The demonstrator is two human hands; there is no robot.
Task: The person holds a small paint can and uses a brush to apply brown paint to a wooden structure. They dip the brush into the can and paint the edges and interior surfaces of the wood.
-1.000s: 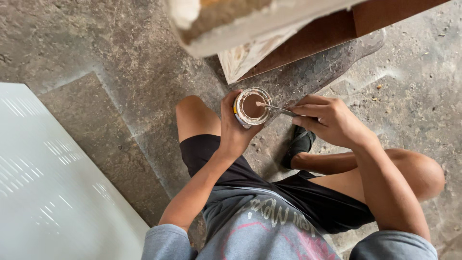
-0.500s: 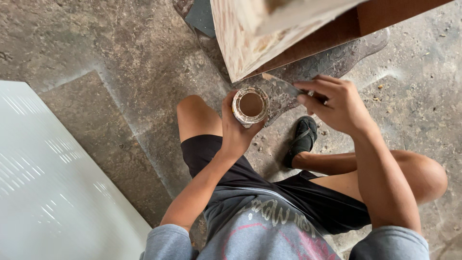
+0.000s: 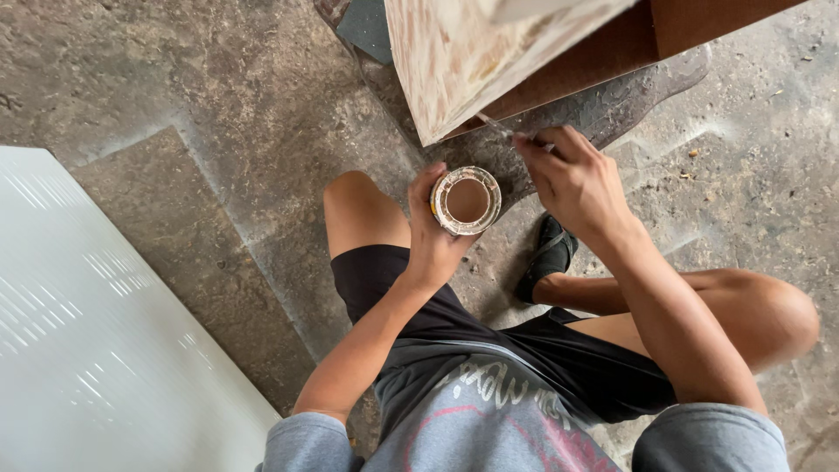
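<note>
White sheet (image 3: 96, 332): lies flat on the floor, well left of the can; a drip flung that far would mark it, though that looks unlikely.
Left hand (image 3: 430, 238): fingers curled round the can's side, holding it above the knee; a loose hold could tip brown paste onto the shorts.
Can (image 3: 466, 200): small, round, open, upright; brown filler inside, rim crusted pale.
Blade (image 3: 498, 125): thin metal putty knife, up and right of the can, tip at the board's lower edge; too much pressure could gouge or smear.
Right hand (image 3: 570, 179): closed on the blade's handle, right of the can.
Board (image 3: 463, 61): pale, streaked face, above the can.
</note>
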